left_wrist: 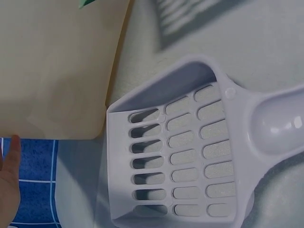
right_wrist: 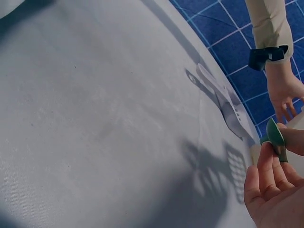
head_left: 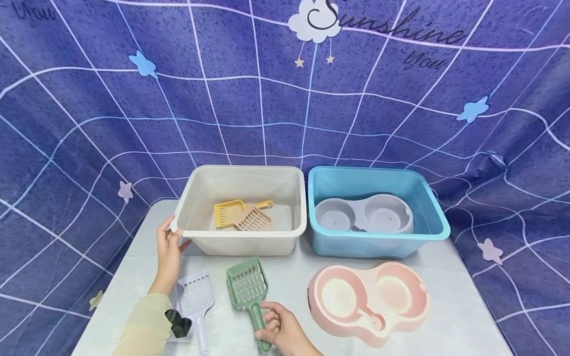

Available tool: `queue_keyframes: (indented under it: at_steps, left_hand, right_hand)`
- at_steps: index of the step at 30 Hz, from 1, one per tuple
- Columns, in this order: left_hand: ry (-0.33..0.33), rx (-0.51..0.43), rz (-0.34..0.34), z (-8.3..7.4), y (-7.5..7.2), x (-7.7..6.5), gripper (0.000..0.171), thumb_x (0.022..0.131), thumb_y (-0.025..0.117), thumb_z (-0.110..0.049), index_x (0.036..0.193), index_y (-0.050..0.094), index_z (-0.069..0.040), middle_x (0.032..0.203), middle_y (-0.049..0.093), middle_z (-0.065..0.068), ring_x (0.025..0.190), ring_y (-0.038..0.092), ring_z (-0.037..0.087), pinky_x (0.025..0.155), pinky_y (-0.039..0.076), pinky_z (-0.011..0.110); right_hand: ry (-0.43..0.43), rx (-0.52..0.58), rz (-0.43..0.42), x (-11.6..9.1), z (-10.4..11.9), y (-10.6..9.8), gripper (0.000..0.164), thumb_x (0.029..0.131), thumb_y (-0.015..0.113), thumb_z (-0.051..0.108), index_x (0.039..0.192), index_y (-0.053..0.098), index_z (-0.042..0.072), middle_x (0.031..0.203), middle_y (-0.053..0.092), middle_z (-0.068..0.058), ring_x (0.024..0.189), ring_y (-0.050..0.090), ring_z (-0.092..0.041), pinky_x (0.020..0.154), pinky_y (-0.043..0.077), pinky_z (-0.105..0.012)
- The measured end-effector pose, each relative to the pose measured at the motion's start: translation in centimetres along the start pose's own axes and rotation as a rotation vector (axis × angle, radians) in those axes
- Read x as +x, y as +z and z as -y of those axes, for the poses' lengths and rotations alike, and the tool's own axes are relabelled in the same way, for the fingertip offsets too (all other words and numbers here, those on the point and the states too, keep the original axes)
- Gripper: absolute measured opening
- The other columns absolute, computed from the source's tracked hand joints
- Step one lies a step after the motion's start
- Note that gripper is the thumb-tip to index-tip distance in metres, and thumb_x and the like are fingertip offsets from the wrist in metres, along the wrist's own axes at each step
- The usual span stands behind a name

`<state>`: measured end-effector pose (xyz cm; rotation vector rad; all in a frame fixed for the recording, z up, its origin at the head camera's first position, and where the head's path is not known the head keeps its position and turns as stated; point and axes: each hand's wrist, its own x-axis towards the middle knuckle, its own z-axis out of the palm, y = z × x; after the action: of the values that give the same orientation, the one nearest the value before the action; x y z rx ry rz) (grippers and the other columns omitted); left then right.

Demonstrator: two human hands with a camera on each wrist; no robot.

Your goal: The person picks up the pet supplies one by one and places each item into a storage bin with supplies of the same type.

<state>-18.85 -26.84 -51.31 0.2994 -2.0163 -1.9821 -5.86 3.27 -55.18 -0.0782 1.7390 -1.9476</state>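
My right hand (head_left: 285, 330) pinches the handle of a green slotted litter scoop (head_left: 247, 282) between thumb and fingers. In the right wrist view the scoop (right_wrist: 274, 134) appears edge-on, held above the table. At the front left corner of a cream bin (head_left: 249, 241), my left hand (head_left: 169, 252) touches the rim with fairly straight, spread fingers. Inside that bin lie a yellow litter scoop (head_left: 227, 213) and a tan one (head_left: 255, 219), partly overlapping. A pale lavender litter scoop (head_left: 196, 294) lies beside my left forearm; the left wrist view shows its slotted pan (left_wrist: 190, 156) close up.
A blue bin (head_left: 369, 245) stands right of the cream one and holds a grey double bowl (head_left: 359, 210). In front of it, a pink double bowl (head_left: 369, 316) sits on the white-covered table (head_left: 133, 277). Patterned blue cloth (head_left: 285, 99) hangs behind and at both sides.
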Motion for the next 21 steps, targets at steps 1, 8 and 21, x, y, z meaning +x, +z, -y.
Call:
queue_keyframes:
  at_steps: [1,8,21]
  left_hand:
    - [0.001,-0.001,-0.001,0.0,-0.1,0.0,0.047,0.106,0.034,-0.017,0.153,0.027,-0.02,0.148,0.036,0.006,0.13,0.043,0.025,0.1,0.051,0.026]
    - [0.007,-0.013,-0.01,0.1,-0.2,0.0,0.046,0.107,0.035,-0.016,0.152,0.028,-0.019,0.147,0.038,0.005,0.13,0.043,0.027,0.093,0.052,0.018]
    - [-0.023,-0.003,-0.001,-1.0,0.0,-0.3,0.049,0.106,0.033,-0.011,0.154,0.025,-0.016,0.15,0.036,0.006,0.132,0.042,0.027,0.101,0.051,0.03]
  right_hand:
    - [-0.002,0.001,0.0,0.0,0.0,0.0,0.055,0.083,0.073,-0.008,0.133,0.051,-0.005,0.092,0.054,-0.004,0.069,0.043,-0.009,0.058,0.04,-0.013]
    - [-0.036,-0.026,-0.005,-0.4,0.3,-0.2,0.055,0.082,0.073,-0.008,0.133,0.051,-0.004,0.093,0.054,-0.004,0.069,0.043,-0.007,0.059,0.039,-0.011]
    - [-0.064,0.017,0.013,-1.4,1.3,-0.5,0.057,0.082,0.073,-0.009,0.134,0.051,-0.006,0.093,0.053,-0.003,0.07,0.042,-0.007,0.059,0.037,-0.009]
